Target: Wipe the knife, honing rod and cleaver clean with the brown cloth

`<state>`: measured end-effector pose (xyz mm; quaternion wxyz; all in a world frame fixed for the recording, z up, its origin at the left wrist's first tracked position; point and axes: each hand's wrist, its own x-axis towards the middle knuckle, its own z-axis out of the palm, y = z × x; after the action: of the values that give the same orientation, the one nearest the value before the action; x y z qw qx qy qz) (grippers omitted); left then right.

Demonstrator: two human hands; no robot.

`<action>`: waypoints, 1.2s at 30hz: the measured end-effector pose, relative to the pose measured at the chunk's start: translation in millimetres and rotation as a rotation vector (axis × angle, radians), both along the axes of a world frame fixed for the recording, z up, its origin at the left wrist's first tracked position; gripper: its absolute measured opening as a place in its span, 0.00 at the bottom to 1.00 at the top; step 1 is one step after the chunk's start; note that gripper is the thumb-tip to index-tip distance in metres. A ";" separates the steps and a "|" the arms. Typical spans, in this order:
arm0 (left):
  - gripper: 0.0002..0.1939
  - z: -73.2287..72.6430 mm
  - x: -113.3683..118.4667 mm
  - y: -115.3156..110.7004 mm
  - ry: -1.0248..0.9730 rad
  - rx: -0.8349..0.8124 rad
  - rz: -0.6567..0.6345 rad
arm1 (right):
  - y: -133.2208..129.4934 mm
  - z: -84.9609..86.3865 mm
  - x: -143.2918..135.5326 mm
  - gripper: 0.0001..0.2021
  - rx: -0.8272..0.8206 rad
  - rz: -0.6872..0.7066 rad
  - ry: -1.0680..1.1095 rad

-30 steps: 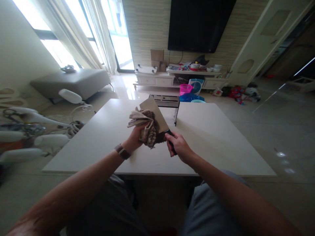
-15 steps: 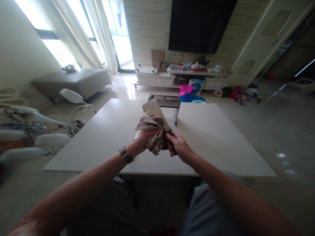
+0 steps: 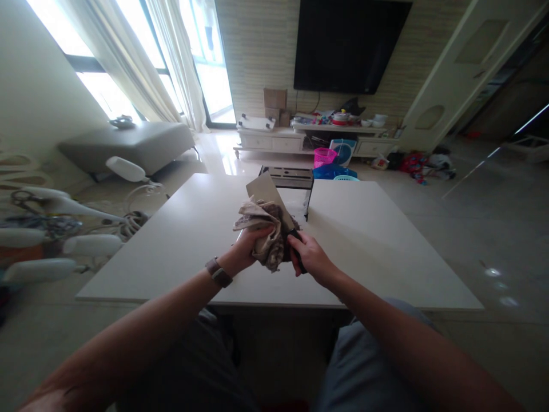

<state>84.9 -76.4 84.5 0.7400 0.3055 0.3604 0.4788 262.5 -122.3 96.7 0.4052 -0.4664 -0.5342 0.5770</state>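
Note:
My right hand (image 3: 311, 256) is wrapped round the black handle of a cleaver (image 3: 268, 190), whose broad metal blade points up and to the left. A crumpled beige and brown cloth (image 3: 268, 237) is bunched in my left hand (image 3: 245, 250) and lies against the blade, covering its lower left part. Both hands are above the near half of the white table (image 3: 364, 252). Behind the blade, a dark-framed knife rack (image 3: 291, 176) with slots along its top stands on the table.
Past the table's far edge are a pink basket (image 3: 325, 157) and a blue tub (image 3: 334, 171). At left, a lamp with several white shades (image 3: 92, 245) is close to the table's side. A grey bench (image 3: 128, 146) stands by the window.
The cloth and the cleaver have shifted slightly to the left. Both hands keep their hold.

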 end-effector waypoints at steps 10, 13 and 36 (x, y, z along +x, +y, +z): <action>0.16 -1.4 7.4 -5.4 0.118 0.075 0.080 | 0.1 -5.1 -2.8 0.18 -0.080 0.017 -0.013; 0.13 1.7 3.4 -1.5 0.156 0.080 0.073 | 1.3 -2.7 0.6 0.17 -0.048 0.030 -0.009; 0.06 9.2 -5.8 7.1 0.016 -0.094 0.007 | 0.9 0.2 1.5 0.14 -0.011 0.072 -0.010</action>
<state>79.1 -69.3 93.7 0.7489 0.2729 0.3896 0.4614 264.0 -121.4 96.9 0.3789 -0.4521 -0.5494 0.5917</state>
